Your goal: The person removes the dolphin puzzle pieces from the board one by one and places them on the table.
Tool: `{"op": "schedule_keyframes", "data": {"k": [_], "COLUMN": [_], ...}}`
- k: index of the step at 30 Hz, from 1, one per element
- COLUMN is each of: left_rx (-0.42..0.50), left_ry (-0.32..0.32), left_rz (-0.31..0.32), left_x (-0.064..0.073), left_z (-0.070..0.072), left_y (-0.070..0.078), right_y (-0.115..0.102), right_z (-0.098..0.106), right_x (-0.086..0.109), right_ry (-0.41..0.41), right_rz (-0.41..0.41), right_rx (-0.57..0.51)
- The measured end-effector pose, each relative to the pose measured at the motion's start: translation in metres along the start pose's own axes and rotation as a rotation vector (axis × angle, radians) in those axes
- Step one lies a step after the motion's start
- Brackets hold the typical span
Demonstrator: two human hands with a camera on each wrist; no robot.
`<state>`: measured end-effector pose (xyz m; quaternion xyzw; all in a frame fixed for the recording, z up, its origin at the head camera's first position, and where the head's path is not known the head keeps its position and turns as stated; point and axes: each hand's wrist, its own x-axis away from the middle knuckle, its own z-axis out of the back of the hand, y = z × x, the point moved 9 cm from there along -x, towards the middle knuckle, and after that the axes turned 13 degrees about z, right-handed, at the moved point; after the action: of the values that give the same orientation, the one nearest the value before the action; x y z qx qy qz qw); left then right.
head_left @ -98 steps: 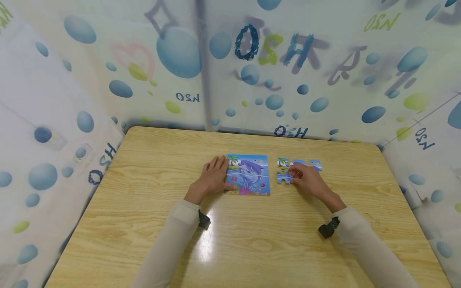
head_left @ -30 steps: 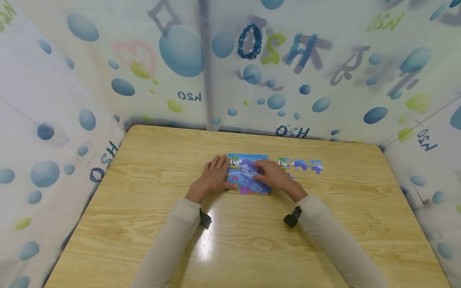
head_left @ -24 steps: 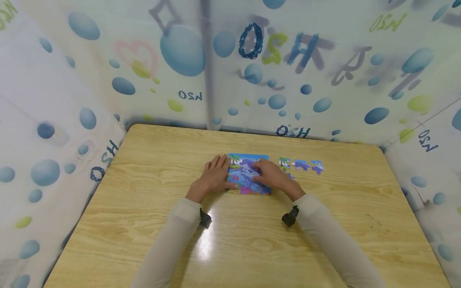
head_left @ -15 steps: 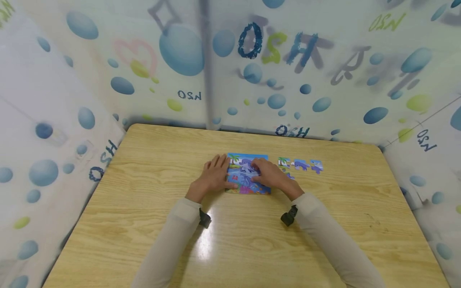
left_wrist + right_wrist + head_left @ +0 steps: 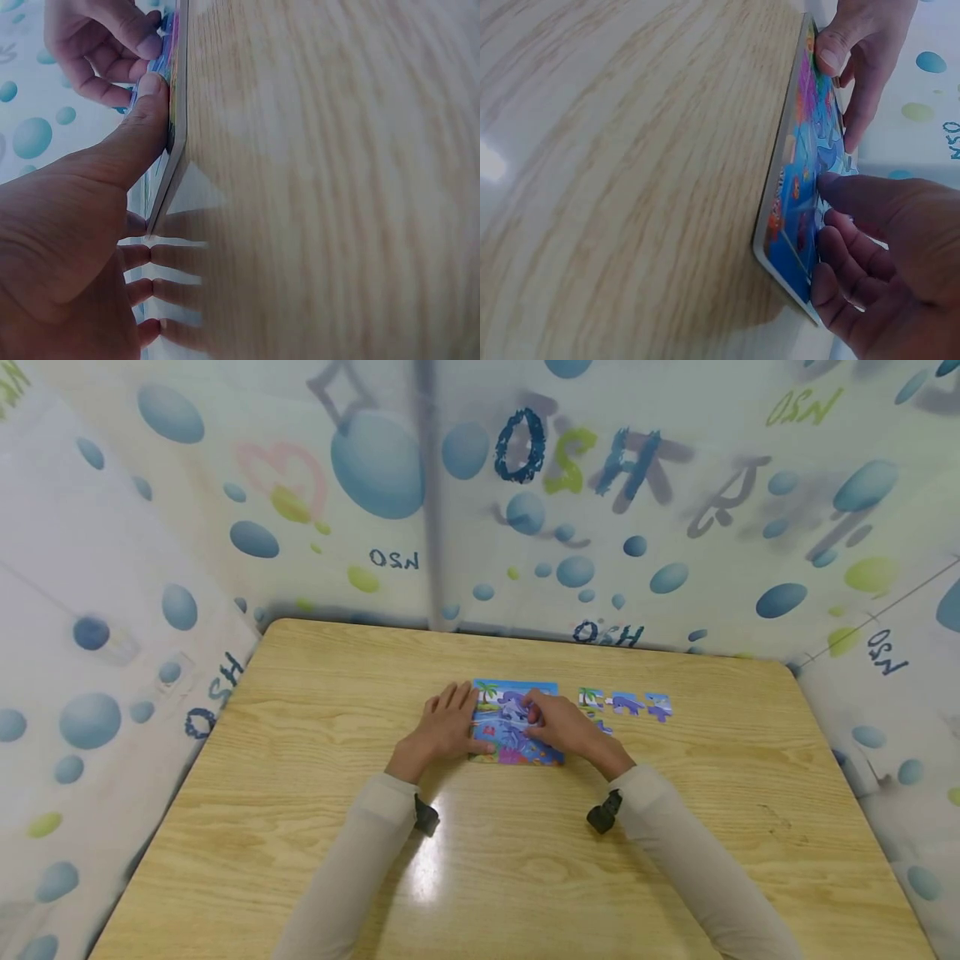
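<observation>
A square dolphin jigsaw board [image 5: 517, 752] lies flat on the wooden table. My left hand [image 5: 447, 725] rests along its left side, fingers spread and straight, thumb over the lower left corner. My right hand [image 5: 566, 724] is over the board's right half, fingers curled, pinching a puzzle piece [image 5: 514, 713] against the dolphin picture; the fingers hide much of it. In the right wrist view the right thumb [image 5: 840, 191] and curled fingertips meet the board's surface. The left wrist view shows the left thumb [image 5: 152, 86] on the board's edge.
Right of the board lie several loose pieces: a palm-tree piece [image 5: 590, 697], a dolphin piece [image 5: 626, 703] and a corner piece [image 5: 659, 706]; another is partly behind the right hand. The table [image 5: 525, 860] meets a bubble-printed curtain [image 5: 300, 552] at its far edge.
My right hand has moved left from the loose pieces onto the board, bringing a puzzle piece. Over the last second it shifts only slightly there. The left hand stays put.
</observation>
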<state>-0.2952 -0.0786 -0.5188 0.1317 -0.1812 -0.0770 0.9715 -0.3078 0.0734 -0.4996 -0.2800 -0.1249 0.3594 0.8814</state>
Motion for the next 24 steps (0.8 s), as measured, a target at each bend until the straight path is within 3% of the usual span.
{"op": "schedule_keyframes", "data": {"k": [10,24], "left_rx": [0.008,0.008], "left_ry": [-0.009,-0.009], "left_rz": [0.002,-0.003], "left_x": [0.0,0.0], "left_z": [-0.001,-0.001], "left_y": [0.0,0.0], "right_y": [0.002,0.014], "right_z": [0.003,0.032], "right_x": [0.005,0.038], "right_ry": [0.025,0.113], "right_rz": [0.007,0.063], "right_rx": [0.056,0.127]}}
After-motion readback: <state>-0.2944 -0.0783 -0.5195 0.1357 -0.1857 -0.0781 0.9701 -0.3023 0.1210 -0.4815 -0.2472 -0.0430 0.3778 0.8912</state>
